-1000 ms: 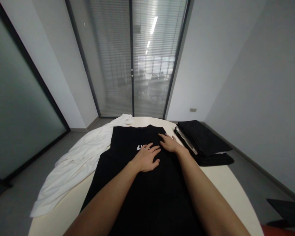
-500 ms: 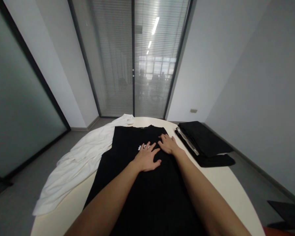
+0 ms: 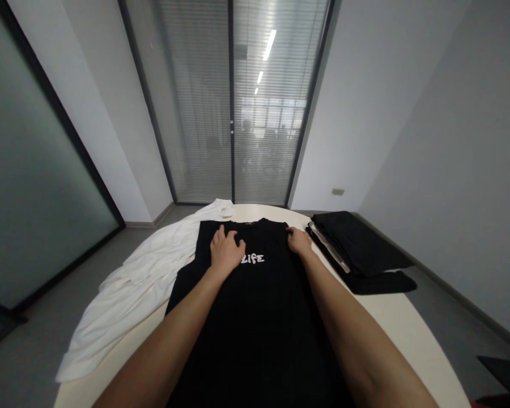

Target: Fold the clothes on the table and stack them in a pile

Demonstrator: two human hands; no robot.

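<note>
A black T-shirt (image 3: 255, 317) with white lettering on its chest lies spread out, collar at the far end. My left hand (image 3: 226, 250) rests on its upper left part beside the lettering, fingers apart and slightly bent. At the shirt's far right shoulder corner, my right hand (image 3: 300, 241) is closed with its fingertips on the fabric edge. The shirt's lower end runs out of view between my forearms.
A crumpled white garment (image 3: 140, 277) lies along the left side of the pale round table (image 3: 403, 323). Folded dark clothes (image 3: 357, 243) are stacked at the right edge. Beyond the table stands a glass partition with blinds (image 3: 204, 141).
My left hand has moved left and away from me across the chest, uncovering more of the lettering. My right hand has shifted right to the shoulder corner, its fingers now closed.
</note>
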